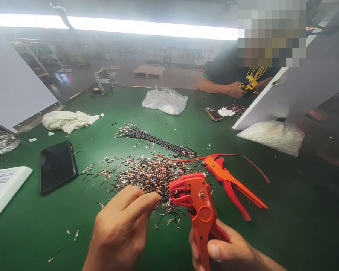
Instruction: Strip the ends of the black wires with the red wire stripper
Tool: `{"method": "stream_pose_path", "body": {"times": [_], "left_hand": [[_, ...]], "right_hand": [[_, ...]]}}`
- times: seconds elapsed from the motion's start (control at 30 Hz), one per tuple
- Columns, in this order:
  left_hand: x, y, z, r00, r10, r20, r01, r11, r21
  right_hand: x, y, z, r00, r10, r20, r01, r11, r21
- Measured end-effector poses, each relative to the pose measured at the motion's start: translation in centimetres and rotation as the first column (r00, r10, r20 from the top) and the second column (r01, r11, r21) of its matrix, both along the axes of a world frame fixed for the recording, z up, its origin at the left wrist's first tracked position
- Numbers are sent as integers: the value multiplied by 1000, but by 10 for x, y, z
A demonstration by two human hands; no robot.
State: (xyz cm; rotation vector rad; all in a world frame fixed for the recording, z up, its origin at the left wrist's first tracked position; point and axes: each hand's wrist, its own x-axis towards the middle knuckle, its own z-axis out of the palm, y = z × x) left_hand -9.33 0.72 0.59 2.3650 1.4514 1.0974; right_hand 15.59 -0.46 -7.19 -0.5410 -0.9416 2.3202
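Observation:
My right hand (228, 252) grips the handles of a red and orange wire stripper (196, 205), its jaws pointing left. My left hand (124, 229) pinches a short thin wire (164, 198) between thumb and forefinger, with the wire's end at the stripper's jaws. Behind them lies a heap of cut wire scraps and copper bits (147, 175) on the green table (31, 233). A bundle of long black wires (155, 139) lies further back.
A second red and orange stripper (231, 182) lies to the right beside a red wire (251, 162). A black phone (57, 165), a white cloth (67, 120) and plastic bags (165, 99) are on the table. A co-worker's hands (234, 89) hold a yellow tool at the far right.

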Motion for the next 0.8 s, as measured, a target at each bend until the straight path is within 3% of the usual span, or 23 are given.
{"method": "stream_pose_path", "body": {"times": [0.17,0.4,0.67,0.8], "left_hand": [[-2,-2,0,1000,-25,-6,25,1000,-14],[-3,-6,2,999,-40,-29,40,999,-6],[-4,-7,3,999,-33,-12,33,999,-20],[-5,-8,0,999,-45,-3,45,998,-42]], "right_hand": [[-4,-6,1,996,-72,56,73,997,-29],[-3,-11,-9,992,-60,115,61,998,-4],[1,-20,-16,962,-128,240,119,991,52],[-1,-23,-10,938,-86,336,39,989,145]]}}
